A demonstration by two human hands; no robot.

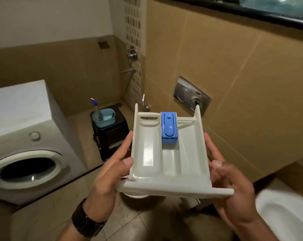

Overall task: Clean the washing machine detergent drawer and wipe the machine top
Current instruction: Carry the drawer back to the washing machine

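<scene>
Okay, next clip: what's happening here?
A person holds a white detergent drawer out of the machine, the left hand gripping one side wall, the right hand the other. A blue insert sits in its middle compartment. The washing machine stands at left, its top bare.

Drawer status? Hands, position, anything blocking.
Left hand and right hand each grip a side wall. Detergent drawer out of the washing machine, held level in mid-air, blue insert seated at the back. Nothing in the way.
</scene>
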